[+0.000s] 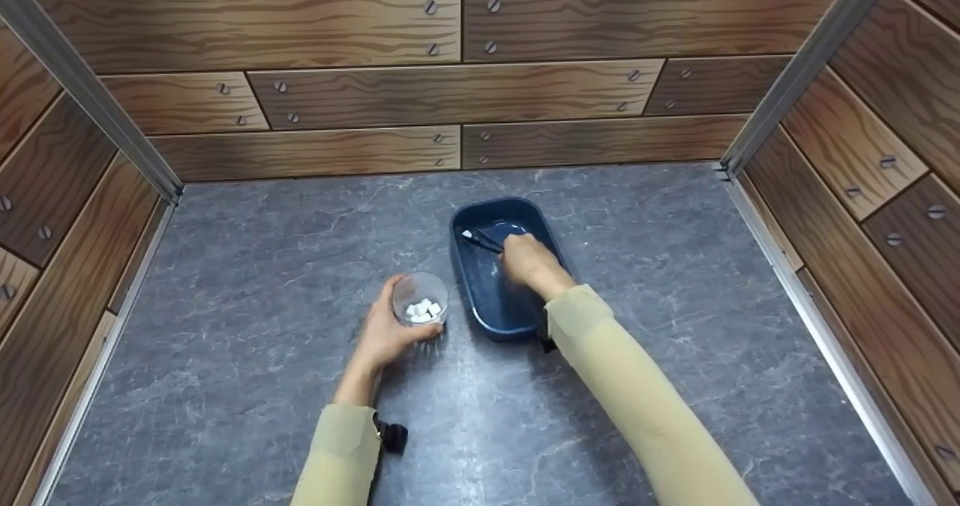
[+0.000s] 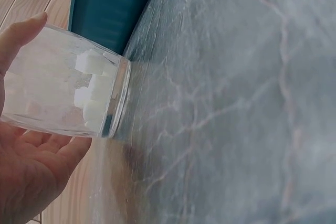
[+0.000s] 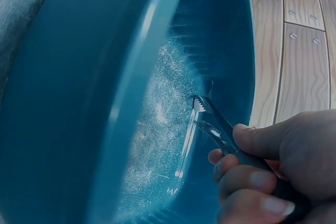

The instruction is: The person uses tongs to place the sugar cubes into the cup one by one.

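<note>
My left hand (image 1: 384, 333) grips a clear glass (image 2: 52, 72) with thumb and fingers on opposite sides. Several white cubes (image 1: 424, 310) lie at the bottom of the glass, which stands upright on the floor. To its right is a deep blue rectangular basin (image 1: 489, 328). Over the basin my right hand (image 1: 531, 262) holds small dark tongs (image 3: 231, 142), fingers curled round the handles. The toothed tips are down inside the basin near its far left corner. A small white piece (image 1: 467, 234) shows at the tips; whether they pinch it I cannot tell.
Grey marble-patterned flooring (image 1: 262, 281) spreads around the glass and basin. Wood-patterned panels (image 1: 360, 97) rise at the back and both sides, with metal posts (image 1: 787, 79) at the corners.
</note>
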`<state>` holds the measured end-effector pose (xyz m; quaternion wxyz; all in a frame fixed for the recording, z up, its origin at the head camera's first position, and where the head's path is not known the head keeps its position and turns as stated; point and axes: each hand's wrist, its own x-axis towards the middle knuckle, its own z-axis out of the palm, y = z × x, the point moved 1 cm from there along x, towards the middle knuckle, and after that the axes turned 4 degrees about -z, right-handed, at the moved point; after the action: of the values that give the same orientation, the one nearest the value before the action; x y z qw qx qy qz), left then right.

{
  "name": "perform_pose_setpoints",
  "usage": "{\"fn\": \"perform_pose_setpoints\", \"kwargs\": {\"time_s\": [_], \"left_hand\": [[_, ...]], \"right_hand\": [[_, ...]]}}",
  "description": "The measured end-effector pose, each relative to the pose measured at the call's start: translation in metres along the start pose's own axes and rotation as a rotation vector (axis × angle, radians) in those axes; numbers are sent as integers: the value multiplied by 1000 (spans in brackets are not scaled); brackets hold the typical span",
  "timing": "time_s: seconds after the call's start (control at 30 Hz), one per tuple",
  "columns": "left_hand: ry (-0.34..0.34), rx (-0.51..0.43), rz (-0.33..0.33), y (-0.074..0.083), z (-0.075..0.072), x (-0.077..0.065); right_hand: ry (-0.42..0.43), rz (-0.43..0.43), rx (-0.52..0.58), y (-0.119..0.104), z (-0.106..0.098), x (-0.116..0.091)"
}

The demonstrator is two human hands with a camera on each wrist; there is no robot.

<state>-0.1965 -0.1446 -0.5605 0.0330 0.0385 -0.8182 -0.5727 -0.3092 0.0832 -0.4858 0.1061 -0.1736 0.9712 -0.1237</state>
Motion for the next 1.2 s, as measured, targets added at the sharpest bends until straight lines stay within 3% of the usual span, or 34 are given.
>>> {"fn": "perform_pose_setpoints", "kwargs": {"time_s": [0.5, 1.2], "left_hand": [[-2, -7, -29, 1, -1, 0], [-3, -7, 5, 2, 0, 0]], "right_hand": [[-56, 18, 0, -2, -4, 1], [-19, -7, 0, 2, -3, -2]]}}
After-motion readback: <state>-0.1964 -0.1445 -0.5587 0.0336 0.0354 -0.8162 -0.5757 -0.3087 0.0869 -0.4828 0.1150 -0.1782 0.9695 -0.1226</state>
